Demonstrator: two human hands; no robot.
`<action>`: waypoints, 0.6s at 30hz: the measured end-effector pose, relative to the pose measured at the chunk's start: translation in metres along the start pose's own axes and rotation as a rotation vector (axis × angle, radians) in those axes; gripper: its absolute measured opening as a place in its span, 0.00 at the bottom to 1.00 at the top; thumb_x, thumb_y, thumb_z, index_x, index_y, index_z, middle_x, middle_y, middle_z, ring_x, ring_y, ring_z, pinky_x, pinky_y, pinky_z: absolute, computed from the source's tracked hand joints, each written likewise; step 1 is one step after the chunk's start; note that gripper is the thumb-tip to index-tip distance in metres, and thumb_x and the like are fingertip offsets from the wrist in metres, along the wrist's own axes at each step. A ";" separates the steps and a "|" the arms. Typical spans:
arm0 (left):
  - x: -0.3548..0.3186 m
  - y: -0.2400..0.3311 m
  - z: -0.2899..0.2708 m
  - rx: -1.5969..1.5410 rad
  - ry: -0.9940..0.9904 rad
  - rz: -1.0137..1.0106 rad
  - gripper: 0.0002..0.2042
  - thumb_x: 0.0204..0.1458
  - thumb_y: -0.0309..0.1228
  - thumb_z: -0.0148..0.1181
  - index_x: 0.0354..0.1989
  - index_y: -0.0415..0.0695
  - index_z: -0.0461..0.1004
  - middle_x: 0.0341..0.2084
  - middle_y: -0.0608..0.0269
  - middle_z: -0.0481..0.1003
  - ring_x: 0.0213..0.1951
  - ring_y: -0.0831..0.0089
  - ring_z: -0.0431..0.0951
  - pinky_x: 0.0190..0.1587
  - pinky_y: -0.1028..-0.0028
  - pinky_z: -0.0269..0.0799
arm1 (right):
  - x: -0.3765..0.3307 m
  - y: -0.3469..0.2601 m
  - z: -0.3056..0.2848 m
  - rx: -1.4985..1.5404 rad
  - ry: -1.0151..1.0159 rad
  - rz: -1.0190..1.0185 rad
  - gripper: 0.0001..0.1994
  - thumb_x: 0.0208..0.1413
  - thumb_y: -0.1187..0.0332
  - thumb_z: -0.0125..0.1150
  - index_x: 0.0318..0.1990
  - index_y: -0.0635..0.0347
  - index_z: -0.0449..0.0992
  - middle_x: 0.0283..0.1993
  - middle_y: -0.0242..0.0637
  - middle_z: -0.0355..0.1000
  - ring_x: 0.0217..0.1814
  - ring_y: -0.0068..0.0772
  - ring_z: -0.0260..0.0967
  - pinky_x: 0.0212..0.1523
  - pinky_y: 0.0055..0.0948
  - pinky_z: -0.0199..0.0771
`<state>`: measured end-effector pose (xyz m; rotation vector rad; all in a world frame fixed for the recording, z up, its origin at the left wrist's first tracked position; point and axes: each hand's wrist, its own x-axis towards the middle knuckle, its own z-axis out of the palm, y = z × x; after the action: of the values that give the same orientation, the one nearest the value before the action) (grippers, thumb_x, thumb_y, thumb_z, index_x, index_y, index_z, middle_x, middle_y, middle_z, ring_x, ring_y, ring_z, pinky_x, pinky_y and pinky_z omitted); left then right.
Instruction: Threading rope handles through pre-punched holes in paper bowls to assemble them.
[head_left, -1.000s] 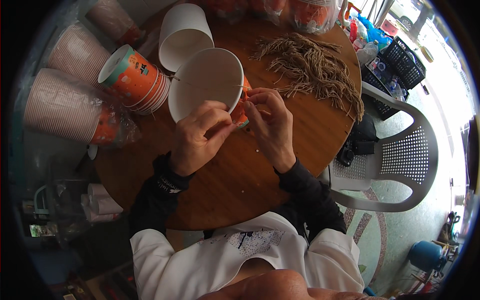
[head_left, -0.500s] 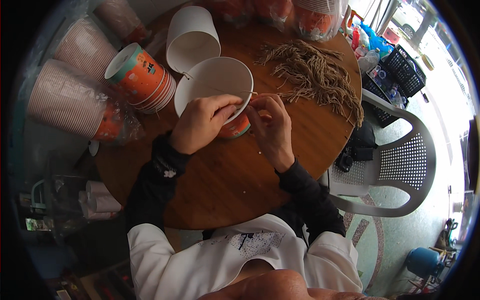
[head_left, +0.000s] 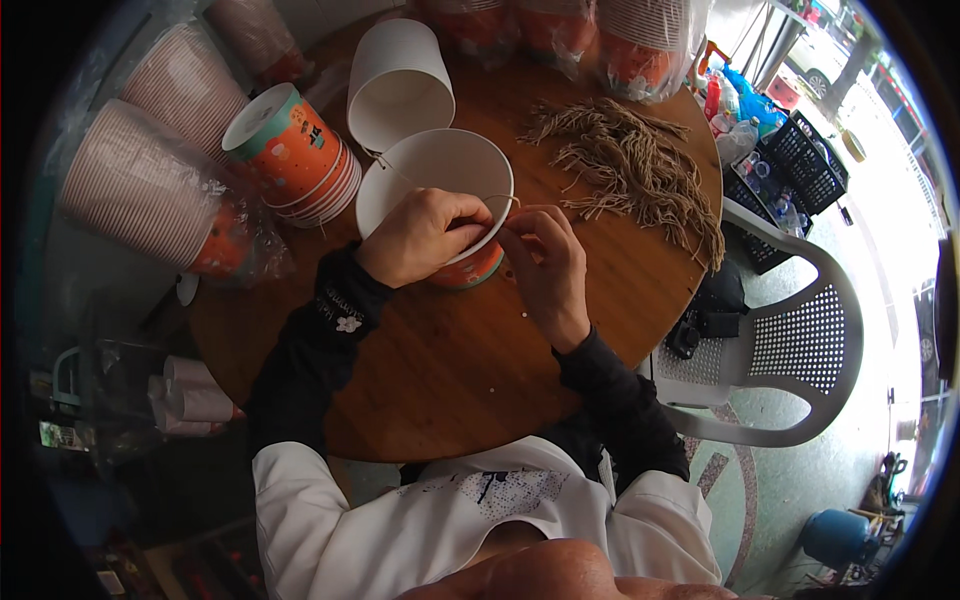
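An open paper bucket (head_left: 430,160) stands on the table, white inside, with orange and green print outside. Through its right rim passes a thin tan string (head_left: 507,199), curved in a small loop above the edge. My left hand (head_left: 425,238) reaches over the near rim, thumb and forefinger pinched on the string at the inner side. On the outer side of the same rim, my right hand (head_left: 548,265) is closed, its fingertips pinching the string's other part; the exact grip is partly hidden. Another bit of string (head_left: 378,157) shows at the bucket's left rim.
A white bucket (head_left: 400,75) lies tipped behind. To the left are a stack of orange buckets (head_left: 290,150) and bagged bucket stacks (head_left: 135,190). Cut tan strings (head_left: 640,165) lie in a heap on the right of the round wooden table (head_left: 430,400). A grey chair (head_left: 800,330) stands beside it.
The string at the right rim now curves up into a small loop, where before it lay flatter across the edge. Both hands stay at the rim; the whole view has shifted slightly.
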<state>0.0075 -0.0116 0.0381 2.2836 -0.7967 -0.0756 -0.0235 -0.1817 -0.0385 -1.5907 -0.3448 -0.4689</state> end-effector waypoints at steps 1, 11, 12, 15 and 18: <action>0.000 0.000 0.000 -0.001 0.003 0.000 0.06 0.54 0.22 0.57 0.38 0.34 0.76 0.28 0.58 0.79 0.32 0.79 0.77 0.36 0.76 0.73 | 0.000 -0.001 0.000 -0.002 -0.003 -0.001 0.04 0.54 0.77 0.62 0.37 0.65 0.75 0.43 0.39 0.70 0.40 0.30 0.73 0.35 0.26 0.77; -0.010 0.005 -0.005 0.035 0.033 0.162 0.05 0.47 0.23 0.59 0.32 0.38 0.74 0.29 0.54 0.76 0.33 0.57 0.78 0.36 0.67 0.73 | 0.027 -0.032 -0.040 -0.818 -0.167 -0.459 0.14 0.42 0.76 0.63 0.40 0.61 0.74 0.37 0.39 0.67 0.41 0.45 0.67 0.43 0.40 0.69; -0.011 0.006 -0.005 0.032 0.021 0.170 0.05 0.47 0.23 0.59 0.32 0.38 0.74 0.29 0.54 0.76 0.34 0.55 0.78 0.36 0.66 0.73 | 0.035 -0.029 -0.042 -0.873 -0.096 -0.573 0.13 0.42 0.76 0.63 0.39 0.61 0.74 0.38 0.39 0.67 0.43 0.43 0.67 0.44 0.39 0.69; -0.013 0.004 -0.002 0.068 -0.061 0.195 0.04 0.46 0.23 0.59 0.32 0.38 0.74 0.31 0.54 0.76 0.35 0.54 0.77 0.36 0.64 0.73 | 0.054 -0.036 -0.028 -0.645 -0.091 -0.684 0.11 0.44 0.75 0.62 0.38 0.62 0.74 0.42 0.39 0.69 0.44 0.45 0.68 0.44 0.39 0.71; -0.018 -0.004 -0.007 0.155 -0.046 0.301 0.04 0.46 0.24 0.60 0.31 0.39 0.74 0.32 0.55 0.75 0.34 0.54 0.77 0.36 0.64 0.73 | 0.055 -0.038 -0.014 -0.434 -0.192 -0.601 0.10 0.48 0.73 0.65 0.40 0.60 0.76 0.41 0.39 0.74 0.42 0.44 0.73 0.39 0.36 0.74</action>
<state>-0.0032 0.0054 0.0374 2.2836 -1.1984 0.0742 0.0045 -0.1964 0.0225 -1.9502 -0.9295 -0.8973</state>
